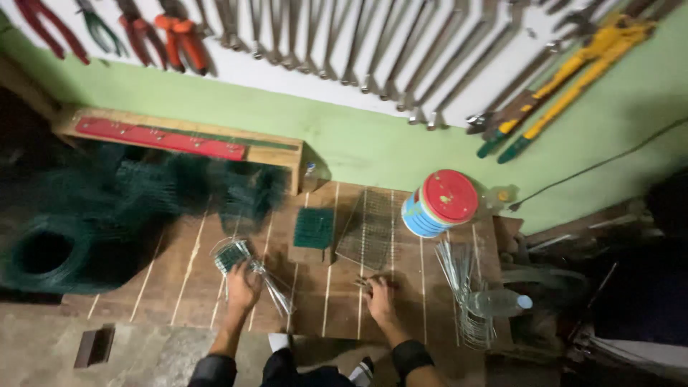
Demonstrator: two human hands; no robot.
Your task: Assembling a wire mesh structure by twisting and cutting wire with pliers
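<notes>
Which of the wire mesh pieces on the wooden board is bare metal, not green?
The larger grey wire mesh panel, lying right of the small green mesh square; it is uncoated.

Wire bundle (269,283) and small green mesh piece (231,254) on wooden boards.
Thin silvery wires, splayed diagonally; mesh apparently touching their upper end, blurred.

We see dim, warm light on the wooden platform (401,287), brighter on the green wall (358,143) above; corners sink into deep shadow, the green mesh roll (50,254) is smeared by blur, and wide-angle distortion bends the hanging tools (344,43)
</notes>
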